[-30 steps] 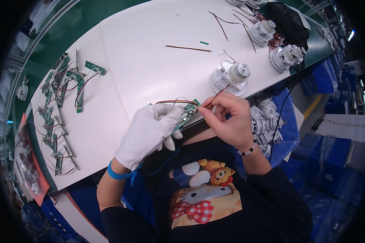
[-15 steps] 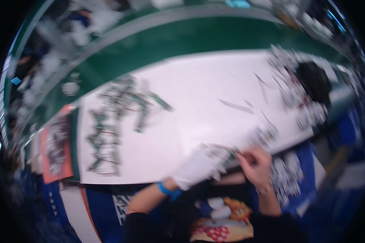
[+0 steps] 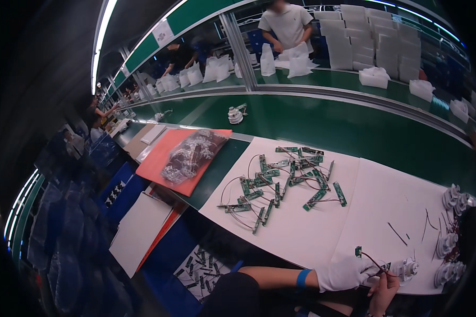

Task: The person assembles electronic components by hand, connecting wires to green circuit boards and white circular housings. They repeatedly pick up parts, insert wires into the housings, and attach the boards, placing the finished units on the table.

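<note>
My left hand (image 3: 344, 274), in a white glove with a blue band at the wrist, is closed around a small green circuit board (image 3: 358, 251), whose end sticks up above the fingers. From it a thin dark wire (image 3: 373, 260) arcs over to my bare right hand (image 3: 384, 290). The right fingertips pinch that wire near its end. Just beyond the hands, a white round part (image 3: 407, 268) stands on the white sheet (image 3: 349, 224). A loose pile of green boards with wires (image 3: 275, 185) lies farther left on the sheet.
More white round parts (image 3: 447, 245) and loose wires line the right side. At the left, a plastic bag of parts (image 3: 193, 156) rests on an orange sheet (image 3: 148, 170). Below the edge is a blue bin of boards (image 3: 198, 272). A co-worker (image 3: 288, 26) stands across the green bench.
My view has swung left and up and become sharper, so the hands now appear lower right. Both hands stay close together, with the board and wire between them.
</note>
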Demonstrator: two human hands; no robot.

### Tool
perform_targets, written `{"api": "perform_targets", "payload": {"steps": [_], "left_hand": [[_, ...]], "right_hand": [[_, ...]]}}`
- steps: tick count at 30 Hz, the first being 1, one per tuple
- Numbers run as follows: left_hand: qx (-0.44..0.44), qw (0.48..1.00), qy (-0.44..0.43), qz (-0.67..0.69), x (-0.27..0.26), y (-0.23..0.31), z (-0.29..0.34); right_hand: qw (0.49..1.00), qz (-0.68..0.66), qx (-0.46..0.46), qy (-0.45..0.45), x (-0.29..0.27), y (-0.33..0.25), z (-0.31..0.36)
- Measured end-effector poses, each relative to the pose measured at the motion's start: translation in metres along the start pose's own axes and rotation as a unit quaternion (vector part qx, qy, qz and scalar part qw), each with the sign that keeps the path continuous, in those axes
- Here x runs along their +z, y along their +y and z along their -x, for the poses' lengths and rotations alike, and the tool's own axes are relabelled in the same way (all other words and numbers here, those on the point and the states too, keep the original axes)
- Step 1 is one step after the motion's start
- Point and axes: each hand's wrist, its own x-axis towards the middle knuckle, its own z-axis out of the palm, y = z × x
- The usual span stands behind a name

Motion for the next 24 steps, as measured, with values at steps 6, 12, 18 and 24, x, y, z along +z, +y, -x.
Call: {"api": "perform_targets", "payload": {"steps": [6, 12, 18, 24], "left_hand": [[0.023, 1.0, 0.001, -0.016, 0.002, -0.006, -0.005], [0.058, 0.998, 0.004, -0.003, -0.001, 0.005, 0.002], [0.085, 0.996, -0.015, 0.027, 0.005, 0.001, 0.008], [0.063, 0.99, 0.091, -0.09, 0.002, 0.0, 0.021]], "right_hand": [[0.994, -0.106, 0.032, -0.016, 0.011, -0.01, 0.001], [0.981, -0.182, 0.041, 0.043, 0.016, 0.0, -0.001], [0.981, -0.189, 0.033, 0.036, 0.022, -0.003, 0.003], [0.964, 0.258, -0.052, -0.045, 0.001, -0.045, 0.022]]}}
